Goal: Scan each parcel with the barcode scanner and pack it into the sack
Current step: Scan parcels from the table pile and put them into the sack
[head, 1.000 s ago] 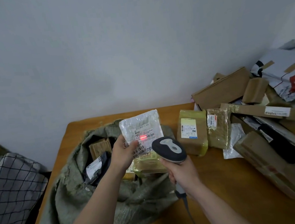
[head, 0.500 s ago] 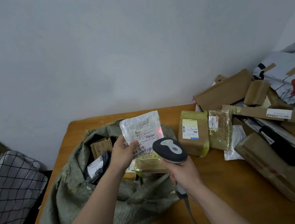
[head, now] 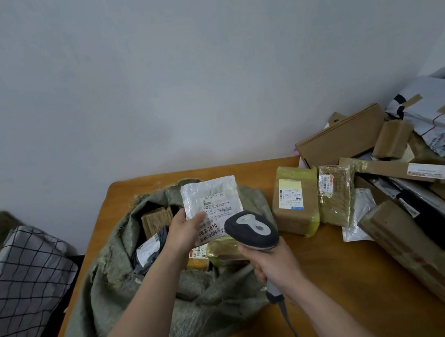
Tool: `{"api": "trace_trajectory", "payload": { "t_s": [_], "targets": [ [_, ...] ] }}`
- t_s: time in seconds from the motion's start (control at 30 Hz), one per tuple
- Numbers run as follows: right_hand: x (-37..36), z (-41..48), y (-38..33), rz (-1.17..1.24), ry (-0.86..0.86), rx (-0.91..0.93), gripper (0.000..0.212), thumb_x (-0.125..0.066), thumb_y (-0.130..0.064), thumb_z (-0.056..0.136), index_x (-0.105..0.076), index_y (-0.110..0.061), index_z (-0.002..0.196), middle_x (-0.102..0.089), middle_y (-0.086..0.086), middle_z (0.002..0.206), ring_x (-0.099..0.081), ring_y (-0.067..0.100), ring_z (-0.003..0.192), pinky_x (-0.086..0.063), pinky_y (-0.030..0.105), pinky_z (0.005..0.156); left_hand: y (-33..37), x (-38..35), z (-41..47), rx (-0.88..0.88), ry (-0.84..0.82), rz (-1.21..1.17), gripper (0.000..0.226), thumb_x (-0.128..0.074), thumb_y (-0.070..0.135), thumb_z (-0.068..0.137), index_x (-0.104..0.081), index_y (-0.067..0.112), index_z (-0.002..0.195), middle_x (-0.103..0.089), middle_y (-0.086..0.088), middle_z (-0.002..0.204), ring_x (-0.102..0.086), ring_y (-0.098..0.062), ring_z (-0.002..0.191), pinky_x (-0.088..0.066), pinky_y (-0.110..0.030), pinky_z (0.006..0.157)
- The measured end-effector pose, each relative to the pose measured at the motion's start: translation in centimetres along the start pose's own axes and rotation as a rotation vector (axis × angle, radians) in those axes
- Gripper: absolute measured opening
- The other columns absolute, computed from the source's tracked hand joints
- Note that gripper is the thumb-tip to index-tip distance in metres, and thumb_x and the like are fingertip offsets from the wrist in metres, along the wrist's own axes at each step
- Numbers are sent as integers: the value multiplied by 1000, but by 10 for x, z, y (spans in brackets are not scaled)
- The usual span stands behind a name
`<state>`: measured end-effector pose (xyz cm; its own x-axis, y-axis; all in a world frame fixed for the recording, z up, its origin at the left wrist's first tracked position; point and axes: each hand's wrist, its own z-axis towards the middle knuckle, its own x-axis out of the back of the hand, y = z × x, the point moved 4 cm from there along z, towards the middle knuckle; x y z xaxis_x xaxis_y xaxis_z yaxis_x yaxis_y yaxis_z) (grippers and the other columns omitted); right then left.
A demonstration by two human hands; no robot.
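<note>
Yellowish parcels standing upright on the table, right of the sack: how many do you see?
2. The wider box stands just right of the sack; the thinner packet stands at that box's right. The pile behind may hide others.

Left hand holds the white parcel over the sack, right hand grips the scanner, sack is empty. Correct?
Not quite. The head view shows the sack already holds parcels, including a brown cardboard parcel and a black bagged parcel. The rest stands: left hand holds the white parcel over the sack, right hand grips the barcode scanner.
</note>
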<state>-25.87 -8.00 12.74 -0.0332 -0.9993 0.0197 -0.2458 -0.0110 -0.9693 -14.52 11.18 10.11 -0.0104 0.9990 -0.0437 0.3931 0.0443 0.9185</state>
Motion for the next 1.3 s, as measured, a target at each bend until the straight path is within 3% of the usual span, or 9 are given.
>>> {"api": "trace_trajectory", "payload": {
  "t_s": [0.1,0.27,0.4,0.53,0.7,0.93,1.3],
  "targets": [
    [-6,-2,-2,-80,-62,12,9,-78,-24,91,-72,-19,95,-51,0,51,-44,15,45,-39,31,50,1,-1,-2,71,-21,-42,27,-61,16,102,-61,18,129,-77,-9,114,-75,-32,102,-62,-47,76],
    [-14,-5,1,-117,-94,-12,13,-81,-31,87,-73,-27,96,-53,-4,52,-45,14,46,-38,32,51,3,-1,-4,88,-70,-85,31,-61,13,102,-60,18,133,-77,-9,116,-75,-32,104,-60,-44,76],
    [-18,-8,0,-93,-117,-29,17,-81,-30,88,-70,-25,101,-50,3,58,-41,18,48,-36,32,48,1,3,-4,67,-59,-97,32,-61,12,102,-60,16,133,-76,-10,118,-74,-34,106,-60,-49,85],
    [-19,-8,0,-84,-115,-36,20,-80,-28,89,-69,-23,104,-51,1,56,-42,18,48,-35,32,49,-1,5,-4,68,-68,-101,34,-60,10,102,-59,18,135,-75,-11,121,-73,-35,108,-58,-59,95],
    [-21,-9,-1,-46,-126,-47,21,-79,-23,90,-69,-19,107,-49,-3,52,-39,15,45,-33,30,47,-2,6,-4,53,-72,-81,32,-60,11,102,-60,20,132,-76,-9,119,-73,-34,108,-56,-61,97],
    [-17,-7,0,10,-16,-51,19,-78,-24,90,-69,-8,95,-49,4,57,-43,19,50,-37,30,49,-7,14,0,37,-45,-96,31,-60,6,102,-60,18,130,-75,-12,119,-73,-37,108,-55,-65,97],
    [-23,3,8,113,13,-113,19,-79,-24,90,-65,-15,80,-46,-1,54,-40,14,48,-36,28,49,-12,24,1,30,-18,-108,27,-58,4,103,-60,18,126,-75,-13,118,-73,-36,106,-56,-62,96]
  ]
}}
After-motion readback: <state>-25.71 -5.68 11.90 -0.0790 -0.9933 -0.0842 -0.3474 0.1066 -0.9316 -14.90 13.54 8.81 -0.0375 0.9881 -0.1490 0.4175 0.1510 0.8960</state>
